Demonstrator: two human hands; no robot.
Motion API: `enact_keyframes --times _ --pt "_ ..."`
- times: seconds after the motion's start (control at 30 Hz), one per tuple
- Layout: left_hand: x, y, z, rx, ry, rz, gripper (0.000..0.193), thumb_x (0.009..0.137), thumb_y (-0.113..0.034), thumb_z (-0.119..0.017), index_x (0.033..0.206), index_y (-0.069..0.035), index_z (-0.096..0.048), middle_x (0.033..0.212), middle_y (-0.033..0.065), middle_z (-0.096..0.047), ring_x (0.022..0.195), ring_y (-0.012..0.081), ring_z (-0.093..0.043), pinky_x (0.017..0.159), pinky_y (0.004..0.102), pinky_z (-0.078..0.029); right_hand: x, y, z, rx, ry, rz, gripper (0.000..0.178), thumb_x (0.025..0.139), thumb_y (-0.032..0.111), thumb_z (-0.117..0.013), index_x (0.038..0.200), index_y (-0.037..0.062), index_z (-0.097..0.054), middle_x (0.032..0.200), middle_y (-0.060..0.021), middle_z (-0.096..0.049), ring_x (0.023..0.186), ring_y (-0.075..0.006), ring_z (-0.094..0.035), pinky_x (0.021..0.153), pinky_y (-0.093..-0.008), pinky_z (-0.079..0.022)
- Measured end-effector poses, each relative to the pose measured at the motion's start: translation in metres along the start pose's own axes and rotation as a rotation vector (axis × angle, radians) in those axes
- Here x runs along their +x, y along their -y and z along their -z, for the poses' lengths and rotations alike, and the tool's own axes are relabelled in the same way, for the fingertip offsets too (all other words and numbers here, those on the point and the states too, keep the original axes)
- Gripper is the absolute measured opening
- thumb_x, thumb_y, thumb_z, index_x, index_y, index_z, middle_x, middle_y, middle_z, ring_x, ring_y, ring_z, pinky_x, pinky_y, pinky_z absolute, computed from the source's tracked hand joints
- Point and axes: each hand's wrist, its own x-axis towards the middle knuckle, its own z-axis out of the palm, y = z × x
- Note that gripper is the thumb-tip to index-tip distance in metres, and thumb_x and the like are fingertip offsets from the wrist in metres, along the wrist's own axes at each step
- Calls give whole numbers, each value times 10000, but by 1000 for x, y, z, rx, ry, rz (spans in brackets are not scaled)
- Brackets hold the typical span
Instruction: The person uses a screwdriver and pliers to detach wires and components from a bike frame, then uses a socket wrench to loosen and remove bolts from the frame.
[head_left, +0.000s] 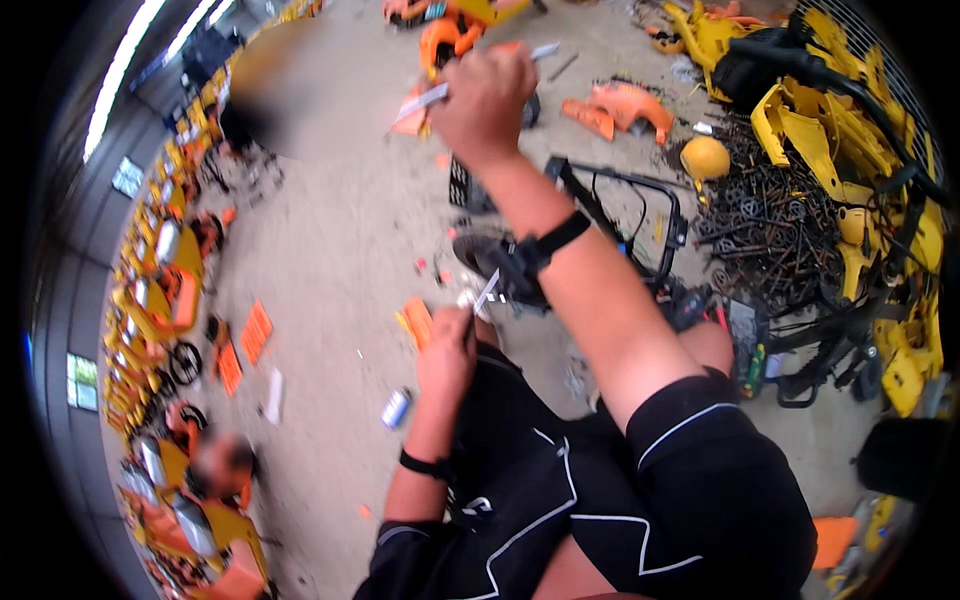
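My right hand [485,105] is raised in front of me, its fist wrapped round a long silver metal tool [428,99] that sticks out on both sides; the tool's kind is unclear. Lower down, near my knee, my left hand [445,355] grips a screwdriver-like tool [487,291] with a thin silver shaft pointing up and away. A black metal frame with cables [672,215] lies on the floor beyond my right forearm. Behind the left hand's tool is a dark rounded thing [480,252], partly hidden by the right wrist's black band.
A heap of dark metal parts [775,225] and yellow plastic panels [790,130] lies on the right. Orange panels [625,110] are strewn ahead. Yellow-orange vehicles [165,290] line the left. A blue-white can [397,408] is by my left forearm. Two blurred shapes appear left.
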Motion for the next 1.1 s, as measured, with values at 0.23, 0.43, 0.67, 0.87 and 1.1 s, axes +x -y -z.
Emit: enact_keyframes --times 0.23,0.43,0.67,0.87,1.1 --pt "-14 -1 -3 120 -41 -8 332 937 -236 -679 1266 -193 -674 864 115 -656 711 353 -668 612 472 -539 6 -41 20 644 229 -18 345 765 183 -897 695 129 -564 758 44 -518 856 -197 -485 816 -351 -365" --pt "-9 12 -6 113 -130 -175 247 893 -194 -699 1130 -126 -719 629 120 -553 612 341 -565 619 488 -444 8 -71 12 1459 527 -295 324 869 49 -791 760 138 -499 887 19 -408 842 -139 -430 719 -256 -350" --pt "-11 8 12 170 -123 -137 292 945 -235 -645 1231 -176 -673 626 126 -605 563 358 -601 529 495 -462 -4 -35 7 767 126 -336 150 977 156 -714 955 42 -621 1227 -135 -676 1246 -305 -607 1076 -427 -447" --pt "-16 6 9 116 36 27 339 978 -311 -611 1310 -249 -629 688 139 -664 562 368 -670 457 480 -502 12 -14 35 398 48 -289 223 1020 217 -650 1045 -2 -684 1097 -177 -723 1135 -376 -679 986 -434 -515" --pt "-17 12 4 89 23 -18 397 962 -316 -625 1355 -266 -599 709 145 -685 570 357 -684 465 473 -514 16 -18 40 871 135 -898 401 1094 326 -528 974 -11 -711 969 -102 -747 608 -57 -555 534 -204 -437"
